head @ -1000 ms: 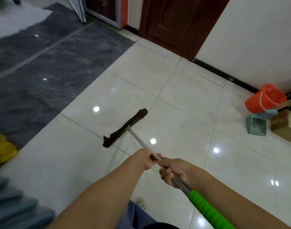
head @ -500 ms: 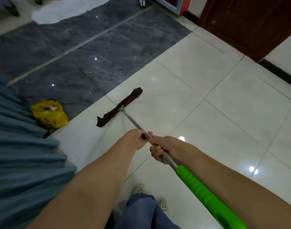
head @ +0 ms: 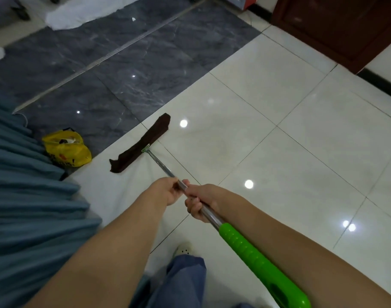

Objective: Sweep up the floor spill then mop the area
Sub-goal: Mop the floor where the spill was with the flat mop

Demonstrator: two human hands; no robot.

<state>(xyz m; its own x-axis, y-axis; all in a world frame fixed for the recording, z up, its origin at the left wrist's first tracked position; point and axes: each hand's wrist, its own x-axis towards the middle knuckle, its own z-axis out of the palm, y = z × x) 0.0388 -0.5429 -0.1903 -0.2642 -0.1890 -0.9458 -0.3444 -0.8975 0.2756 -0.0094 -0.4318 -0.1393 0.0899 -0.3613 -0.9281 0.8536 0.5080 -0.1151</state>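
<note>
A flat mop with a dark brown cloth head (head: 141,144) lies flat on the glossy white tile floor (head: 279,152), close to the border with the grey marble tiles. Its metal pole (head: 160,164) runs back toward me and ends in a bright green handle (head: 256,263). My left hand (head: 165,192) grips the pole farther down, and my right hand (head: 198,202) grips it just behind, right next to the left. Both hands are closed around the pole. No spill shows on the tiles around the mop head.
A yellow plastic bag (head: 66,150) with rubbish sits on the grey marble floor (head: 128,70), left of the mop head. Blue pleated fabric (head: 28,196) fills the left edge. A dark wooden door (head: 336,25) stands at the top right. My foot (head: 182,250) is below my hands.
The view has swung left: the orange bucket and wooden block have left the frame, while the yellow bag and blue fabric came in. The mop head now lies nearer the grey tiles.
</note>
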